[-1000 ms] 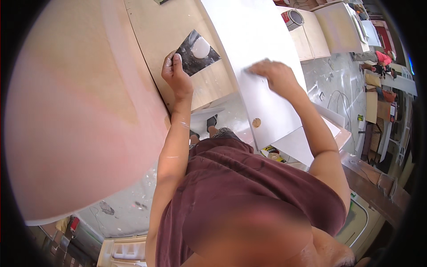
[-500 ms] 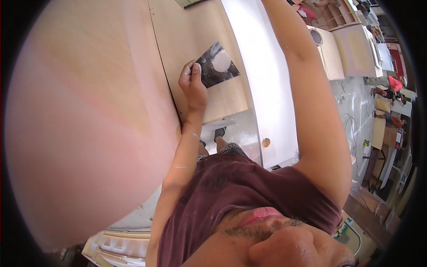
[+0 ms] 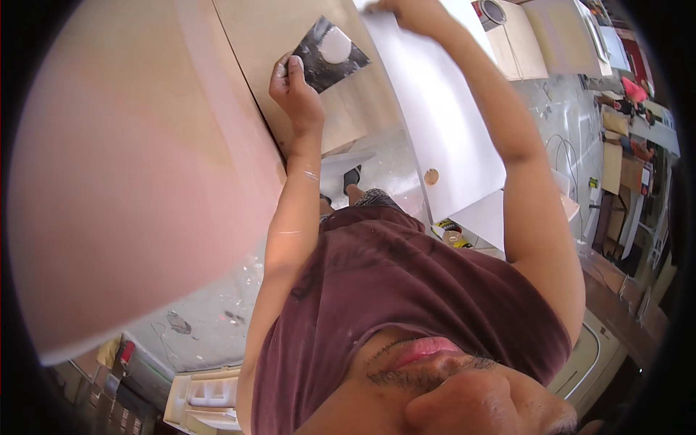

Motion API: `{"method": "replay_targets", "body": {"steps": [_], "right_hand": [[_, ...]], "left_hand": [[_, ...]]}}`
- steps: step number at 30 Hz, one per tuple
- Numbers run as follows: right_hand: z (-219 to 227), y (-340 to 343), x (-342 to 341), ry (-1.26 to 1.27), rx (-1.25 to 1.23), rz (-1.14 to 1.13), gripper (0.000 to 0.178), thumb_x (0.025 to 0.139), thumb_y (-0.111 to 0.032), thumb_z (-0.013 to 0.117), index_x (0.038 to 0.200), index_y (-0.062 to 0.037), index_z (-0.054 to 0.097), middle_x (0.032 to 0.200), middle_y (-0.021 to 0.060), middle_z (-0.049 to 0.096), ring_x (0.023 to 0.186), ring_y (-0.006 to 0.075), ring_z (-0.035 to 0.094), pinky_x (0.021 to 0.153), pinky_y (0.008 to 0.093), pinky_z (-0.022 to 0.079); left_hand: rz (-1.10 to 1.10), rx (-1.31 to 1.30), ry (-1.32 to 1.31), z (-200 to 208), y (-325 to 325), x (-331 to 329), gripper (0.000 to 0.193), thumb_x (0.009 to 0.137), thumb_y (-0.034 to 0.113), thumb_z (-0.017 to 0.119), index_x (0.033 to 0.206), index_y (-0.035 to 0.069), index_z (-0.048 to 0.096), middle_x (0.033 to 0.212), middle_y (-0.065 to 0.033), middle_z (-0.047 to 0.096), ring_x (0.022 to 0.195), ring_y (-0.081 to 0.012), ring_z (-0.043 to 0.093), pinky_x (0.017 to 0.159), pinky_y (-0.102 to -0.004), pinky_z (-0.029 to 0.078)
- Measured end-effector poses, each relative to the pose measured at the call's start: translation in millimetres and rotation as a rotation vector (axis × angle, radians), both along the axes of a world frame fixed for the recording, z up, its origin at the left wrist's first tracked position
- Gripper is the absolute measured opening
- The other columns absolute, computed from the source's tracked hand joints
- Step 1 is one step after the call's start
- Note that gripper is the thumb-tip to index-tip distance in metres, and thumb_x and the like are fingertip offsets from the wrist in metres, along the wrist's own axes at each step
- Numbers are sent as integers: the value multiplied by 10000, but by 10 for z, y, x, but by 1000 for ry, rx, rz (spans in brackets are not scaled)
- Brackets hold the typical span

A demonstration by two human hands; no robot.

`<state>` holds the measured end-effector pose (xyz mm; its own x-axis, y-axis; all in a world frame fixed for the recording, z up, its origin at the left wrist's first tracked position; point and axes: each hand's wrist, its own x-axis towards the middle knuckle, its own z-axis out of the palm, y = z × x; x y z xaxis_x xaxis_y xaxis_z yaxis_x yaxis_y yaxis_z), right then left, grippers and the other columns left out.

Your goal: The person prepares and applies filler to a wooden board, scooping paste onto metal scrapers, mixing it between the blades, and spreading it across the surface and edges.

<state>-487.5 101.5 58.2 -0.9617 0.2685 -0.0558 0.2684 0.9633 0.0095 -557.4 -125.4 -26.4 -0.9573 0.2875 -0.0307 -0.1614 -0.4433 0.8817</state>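
My left hand (image 3: 297, 94) is closed on one corner of a thin black square plate (image 3: 313, 67), its thumb on top. A smooth round dab of pale putty-like paste (image 3: 336, 46) lies on the plate. Below the plate is a light plywood surface (image 3: 268, 29). At the top edge, above a long glossy white panel (image 3: 435, 123), is my right hand (image 3: 409, 13), partly cut off and blurred. Its fingers look pressed together, and what they hold cannot be made out. To the left rises a big curved panel (image 3: 138, 167) with pinkish and tan patches.
The white panel has a round brown hole (image 3: 431, 176) near its lower end. Yellow-and-black containers (image 3: 451, 235) sit just below that end. A round can (image 3: 491, 13) stands on pale wooden boxes (image 3: 518, 51) at upper right. A cable (image 3: 565, 148) crosses the grey floor. Other people are farther right.
My right hand has come into view at the top as that arm bends and moves left. The plate in my left hand sits higher and farther left in the picture, and the whole view has shifted.
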Motion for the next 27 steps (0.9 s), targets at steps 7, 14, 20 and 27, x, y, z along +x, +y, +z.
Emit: {"method": "replay_targets", "body": {"steps": [7, 14, 20, 27], "right_hand": [[263, -1379, 1727, -75, -216, -90, 499, 766, 57, 507, 1124, -241, 685, 1101, 3, 670, 970, 220, 628, 843, 350, 514], [596, -762, 1525, -63, -198, -155, 441, 799, 28, 504, 1128, -206, 683, 1071, 48, 686, 964, 271, 639, 863, 354, 504], [586, 1141, -583, 457, -137, 5, 328, 799, -42, 506, 1054, -115, 698, 962, 214, 667, 884, 382, 635, 789, 445, 495], [-17, 2003, -2071, 226, -39, -16, 336, 769, -50, 518, 1044, -103, 703, 1000, 194, 678, 909, 338, 650, 805, 414, 504]], "left_hand": [[31, 5, -4, -57, -16, -29, 233, 934, 97, 500, 978, -97, 622, 913, -88, 642, 820, -146, 580, 743, -253, 473], [21, 26, -61, -18, -33, -50, 226, 943, 102, 498, 975, -88, 616, 909, -71, 632, 829, -132, 567, 755, -245, 462], [-49, -30, -33, 68, -83, -42, 206, 958, 114, 503, 995, -57, 610, 913, -37, 614, 827, -100, 541, 758, -224, 444], [-22, -165, -14, 94, -121, -27, 206, 960, 105, 516, 1037, -67, 600, 892, -3, 590, 814, -65, 507, 738, -200, 419]]}}
